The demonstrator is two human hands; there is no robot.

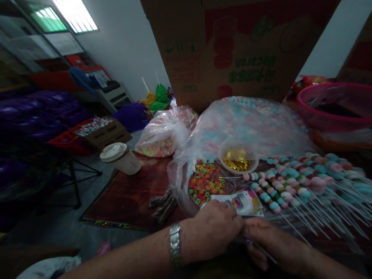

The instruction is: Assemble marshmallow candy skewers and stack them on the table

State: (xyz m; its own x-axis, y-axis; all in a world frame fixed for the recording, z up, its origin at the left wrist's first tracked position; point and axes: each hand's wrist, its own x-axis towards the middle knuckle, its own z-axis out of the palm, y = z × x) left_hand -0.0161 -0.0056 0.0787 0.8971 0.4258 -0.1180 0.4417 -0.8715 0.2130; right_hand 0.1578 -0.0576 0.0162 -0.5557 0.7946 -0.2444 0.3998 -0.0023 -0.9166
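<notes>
My left hand [213,228], with a metal watch on its wrist, has its fingers curled together; what lies between them is hidden. My right hand [269,238] meets it at the fingertips and pinches a thin white stick [266,252] that slants down to the right. Just beyond the hands lies a printed white packet [245,202]. Colourful ring-shaped pieces [205,182] fill a clear bag behind my left hand. A small bowl [254,166] holds gold twist ties [236,165]. To the right rest several sticks threaded with pastel candies [290,182].
A big bag of pastel candies [250,124] lies before a cardboard box [247,50]. A lidded cup [122,158] stands near the left edge of the dark red table [122,201], with a grey cloth [164,203] nearby. A pink basin [334,122] sits at the right.
</notes>
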